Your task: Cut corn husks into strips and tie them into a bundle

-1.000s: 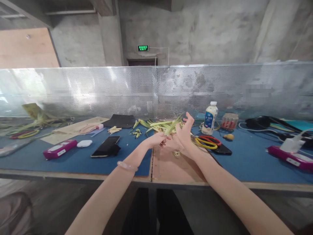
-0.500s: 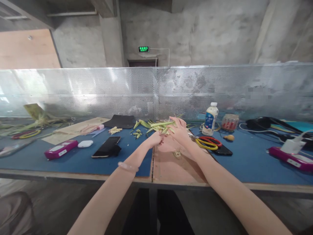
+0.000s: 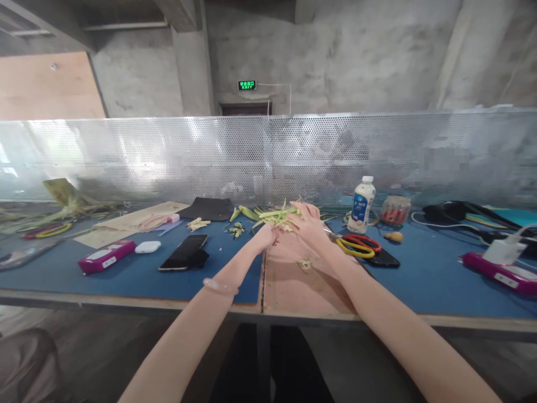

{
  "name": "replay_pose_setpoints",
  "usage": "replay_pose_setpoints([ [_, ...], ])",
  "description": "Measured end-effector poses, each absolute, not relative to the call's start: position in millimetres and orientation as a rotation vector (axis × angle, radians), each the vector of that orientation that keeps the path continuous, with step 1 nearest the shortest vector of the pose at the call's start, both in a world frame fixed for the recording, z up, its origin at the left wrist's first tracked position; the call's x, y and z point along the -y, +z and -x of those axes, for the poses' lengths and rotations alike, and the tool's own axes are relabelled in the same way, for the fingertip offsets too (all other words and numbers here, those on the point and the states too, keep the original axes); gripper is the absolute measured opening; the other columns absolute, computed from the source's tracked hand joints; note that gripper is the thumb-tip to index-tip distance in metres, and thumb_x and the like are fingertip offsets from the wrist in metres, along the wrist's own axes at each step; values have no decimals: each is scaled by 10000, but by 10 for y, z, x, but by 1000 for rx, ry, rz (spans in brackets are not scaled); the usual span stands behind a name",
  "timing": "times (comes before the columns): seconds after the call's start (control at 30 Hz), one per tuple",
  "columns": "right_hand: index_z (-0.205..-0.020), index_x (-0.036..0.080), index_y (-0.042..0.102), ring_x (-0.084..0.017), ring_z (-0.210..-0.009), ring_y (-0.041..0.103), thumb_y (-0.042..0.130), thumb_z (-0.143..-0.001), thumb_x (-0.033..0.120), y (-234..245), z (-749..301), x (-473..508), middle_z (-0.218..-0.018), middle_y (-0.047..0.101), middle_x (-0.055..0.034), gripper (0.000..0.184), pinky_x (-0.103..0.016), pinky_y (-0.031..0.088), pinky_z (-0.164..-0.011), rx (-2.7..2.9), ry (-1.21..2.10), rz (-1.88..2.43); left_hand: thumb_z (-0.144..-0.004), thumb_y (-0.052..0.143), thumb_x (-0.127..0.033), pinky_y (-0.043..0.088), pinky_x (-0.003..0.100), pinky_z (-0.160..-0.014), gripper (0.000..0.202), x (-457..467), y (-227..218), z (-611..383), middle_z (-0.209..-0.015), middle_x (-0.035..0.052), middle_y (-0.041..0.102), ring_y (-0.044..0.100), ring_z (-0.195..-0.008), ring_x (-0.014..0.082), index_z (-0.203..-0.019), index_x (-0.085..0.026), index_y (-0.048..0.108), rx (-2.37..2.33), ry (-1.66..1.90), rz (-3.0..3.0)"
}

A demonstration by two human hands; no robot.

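A bundle of thin green and yellow leaf strips (image 3: 277, 214) lies at the back middle of the table. My right hand (image 3: 308, 224) rests on top of the bundle with its fingers curled over the strips. My left hand (image 3: 267, 236) is closed in a pinch at the bundle's near end, just left of the right hand. A clear bangle (image 3: 218, 286) sits on my left wrist. A small curled leaf scrap (image 3: 305, 263) lies on the bare brown board (image 3: 293, 285) below my hands.
Yellow and red scissors (image 3: 356, 244) lie on a dark phone right of my hands, by a white bottle (image 3: 361, 204) and a jar (image 3: 394, 209). To the left are a black phone (image 3: 184, 251), a white earbud case (image 3: 147, 246) and a magenta device (image 3: 106, 256). A perforated metal screen (image 3: 168, 157) backs the table.
My right hand has dropped from an upright, open pose with strips raised to lying over the bundle on the table. My left hand has stayed pinched at the bundle's end.
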State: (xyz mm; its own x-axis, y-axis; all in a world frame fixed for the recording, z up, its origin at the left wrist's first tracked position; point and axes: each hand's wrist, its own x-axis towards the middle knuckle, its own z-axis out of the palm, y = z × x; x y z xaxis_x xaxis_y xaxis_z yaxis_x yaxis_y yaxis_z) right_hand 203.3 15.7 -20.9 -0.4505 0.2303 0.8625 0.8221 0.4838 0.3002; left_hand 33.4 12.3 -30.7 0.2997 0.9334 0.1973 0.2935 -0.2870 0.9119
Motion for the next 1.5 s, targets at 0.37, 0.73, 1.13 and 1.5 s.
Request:
replay_pose_setpoints([
  [0.37, -893, 162, 647, -259, -934, 435, 483, -892, 419, -207, -1960, -134, -968, 602, -105, 304, -397, 298, -853, 1934, -957, 999, -881, 530, -322, 516, 387, -777, 317, -151, -305, -332, -1114, 86, 578, 594, -925, 190, -1145, -148, 538, -1131, 995, -1671],
  [0.73, -961, 162, 614, -220, -828, 590, 437, -915, 256, -245, -1879, -68, -938, 661, -89, 206, -280, 352, -628, 2004, -677, 1146, -882, 530, -322, 519, 374, -760, 303, -119, -298, -297, -1088, 81, 586, 598, -902, 183, -1124, -141, 548, -1037, 789, -1545],
  [1.13, -895, 180, 607, -178, -783, 609, 528, -797, 234, -206, -1854, -76, -920, 666, -57, 137, -299, 455, -755, 1817, 35, 982, -881, 534, -306, 527, 326, -691, 266, -96, -284, -291, -1016, 65, 599, 602, -820, 154, -1081, -133, 559, -943, 627, -1539],
  [1.5, -836, 173, 595, -152, -566, 562, 485, -737, 399, -136, -1989, -163, -676, 619, -35, 270, -258, 436, -509, 1499, 944, 841, -889, 525, -313, 437, 195, -473, 207, 54, -185, -312, -725, -15, 562, 499, -527, 63, -916, -116, 578, -911, 612, -1547],
])
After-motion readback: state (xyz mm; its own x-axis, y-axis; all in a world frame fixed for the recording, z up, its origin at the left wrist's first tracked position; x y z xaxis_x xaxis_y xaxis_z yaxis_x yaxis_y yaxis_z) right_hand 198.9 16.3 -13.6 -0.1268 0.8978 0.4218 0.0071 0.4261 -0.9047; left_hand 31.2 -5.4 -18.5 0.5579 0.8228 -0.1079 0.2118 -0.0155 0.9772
